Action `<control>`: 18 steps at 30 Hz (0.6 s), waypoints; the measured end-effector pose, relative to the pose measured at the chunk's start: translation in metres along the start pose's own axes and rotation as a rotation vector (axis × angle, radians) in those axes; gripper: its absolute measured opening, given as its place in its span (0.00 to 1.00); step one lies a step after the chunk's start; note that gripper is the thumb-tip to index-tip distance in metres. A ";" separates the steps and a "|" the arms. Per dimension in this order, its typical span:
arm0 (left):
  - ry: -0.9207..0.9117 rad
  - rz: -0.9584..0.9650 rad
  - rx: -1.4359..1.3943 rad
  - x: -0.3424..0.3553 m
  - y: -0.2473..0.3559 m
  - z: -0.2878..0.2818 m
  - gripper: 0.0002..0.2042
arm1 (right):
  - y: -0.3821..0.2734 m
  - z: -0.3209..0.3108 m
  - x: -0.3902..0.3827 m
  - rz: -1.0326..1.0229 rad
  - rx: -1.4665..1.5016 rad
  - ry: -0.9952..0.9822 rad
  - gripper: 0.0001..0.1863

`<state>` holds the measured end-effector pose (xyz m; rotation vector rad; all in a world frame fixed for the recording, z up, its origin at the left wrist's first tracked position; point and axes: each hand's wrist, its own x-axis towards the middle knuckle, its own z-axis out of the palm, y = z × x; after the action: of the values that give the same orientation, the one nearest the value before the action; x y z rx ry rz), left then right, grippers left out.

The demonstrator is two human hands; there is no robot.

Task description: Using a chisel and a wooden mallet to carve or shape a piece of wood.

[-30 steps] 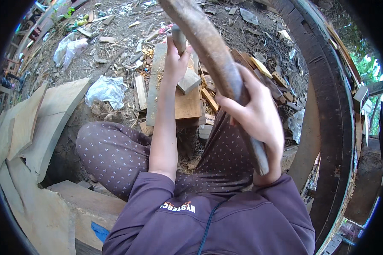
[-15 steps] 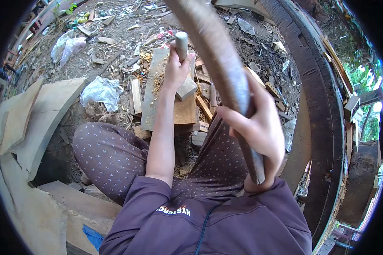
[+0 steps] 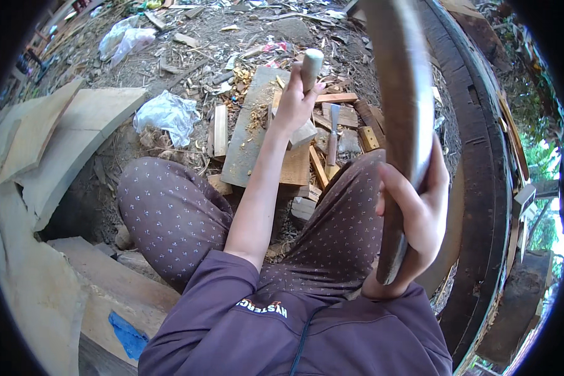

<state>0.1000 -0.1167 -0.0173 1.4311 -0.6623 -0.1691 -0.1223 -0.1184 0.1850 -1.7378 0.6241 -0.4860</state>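
Note:
My left hand (image 3: 291, 106) grips a pale cylindrical handle (image 3: 312, 66) above a small wood block (image 3: 301, 139); whatever the handle ends in is hidden. The block lies on wooden boards (image 3: 241, 160) covered partly in shavings, between my knees. A flat-bladed chisel (image 3: 333, 141) lies beside them on the right. My right hand (image 3: 417, 207) is wrapped round a long, thick, curved length of wood (image 3: 401, 88), held nearly upright at the right and running out past the top edge, blurred toward its upper part.
Cut boards (image 3: 75, 138) lean at the left, over a plank (image 3: 113, 282) with a blue scrap (image 3: 127, 335). A dark curved timber (image 3: 482, 238) lines the right side. Wood offcuts, plastic bags (image 3: 166, 119) and litter cover the dirt ahead.
The curved wood in my right hand has swung rightward and more upright. My left hand and its handle have shifted right in the picture, uncovering more of the chisel lying beside the boards.

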 end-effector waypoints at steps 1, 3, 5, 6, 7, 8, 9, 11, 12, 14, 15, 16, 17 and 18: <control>0.008 0.001 -0.001 -0.001 0.003 0.000 0.24 | 0.001 0.000 -0.002 -0.015 0.063 0.020 0.35; -0.007 0.034 0.022 -0.002 0.011 0.001 0.25 | 0.017 0.008 0.004 -0.028 -0.041 0.020 0.36; 0.038 0.066 0.044 -0.004 0.006 0.003 0.20 | 0.031 0.014 0.015 0.074 -0.111 -0.130 0.37; 0.045 0.087 -0.016 -0.004 0.001 0.005 0.19 | 0.032 0.016 0.019 0.173 -0.172 -0.183 0.38; 0.055 0.107 -0.072 -0.003 -0.005 0.003 0.19 | 0.028 0.017 0.020 0.168 -0.173 -0.190 0.38; 0.050 0.123 -0.078 -0.004 -0.003 0.004 0.18 | 0.017 0.013 0.018 0.119 -0.168 -0.187 0.37; 0.057 0.121 -0.078 -0.003 -0.003 0.002 0.18 | 0.005 0.011 0.016 0.071 -0.163 -0.185 0.37; 0.021 0.077 0.012 -0.001 0.004 0.003 0.25 | -0.007 0.009 0.012 -0.034 -0.135 -0.043 0.38; 0.011 0.033 0.032 -0.003 0.008 0.004 0.25 | -0.009 0.011 0.010 -0.074 -0.053 -0.005 0.37; 0.035 0.043 0.015 -0.004 0.008 0.002 0.22 | -0.007 0.020 0.010 -0.178 0.101 0.034 0.32; 0.053 0.052 0.001 -0.004 0.009 0.002 0.19 | 0.001 0.023 0.011 -0.188 0.074 0.069 0.27; 0.052 0.084 -0.002 -0.005 0.007 -0.003 0.18 | 0.015 0.025 0.016 -0.133 0.074 -0.002 0.25; 0.058 0.089 -0.014 -0.004 0.004 0.000 0.18 | 0.029 0.026 0.021 -0.081 0.059 -0.059 0.24; 0.060 0.105 -0.043 -0.003 0.003 0.003 0.17 | 0.040 0.028 0.024 0.012 -0.040 -0.072 0.22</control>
<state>0.0954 -0.1174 -0.0157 1.3518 -0.6788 -0.0577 -0.0924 -0.1207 0.1396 -1.7800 0.5960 -0.4032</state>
